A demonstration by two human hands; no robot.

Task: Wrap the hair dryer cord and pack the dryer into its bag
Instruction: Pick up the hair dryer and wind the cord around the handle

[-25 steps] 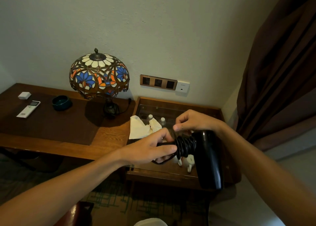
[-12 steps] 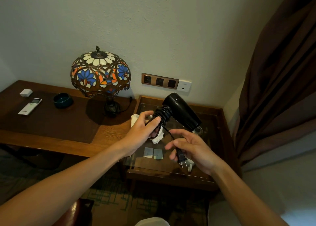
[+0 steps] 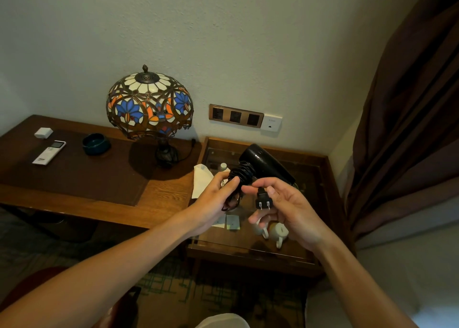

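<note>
- The glossy black hair dryer (image 3: pixel 264 162) is up in the air over the glass-topped wooden side table (image 3: pixel 320 168), with its barrel running up-left to down-right and the nozzle end aimed at the far right corner.
- The handle comes down towards the person, and the black cord (image 3: pixel 242 175) sits coiled round it in tight turns.
- The left hand (image 3: pixel 214 201) has the bottom of that wrapped handle: fingers curled round the coils, thumb laid across the front.
- The right hand (image 3: pixel 289 209) is just beside it, the fingertips nearly meeting the left thumb.
- The right hand is half open. Thumb and forefinger pinch the neck of the black two-pin plug (image 3: pixel 263 202), and the other fingers are loosely spread below.
- The plug hangs pins-down, just right of the coils, and only a short free tail of cord runs back to them.
- That is the relation that counts: the plug lies right of and slightly below the wrap, on the right-hand side, so the last tuck looks like the right hand's job, moving leftward into the coils while the left holds firm.
- A loose tail could let the wrap spring open.
- No bag shows in this view, so packing looks some way off.
</note>
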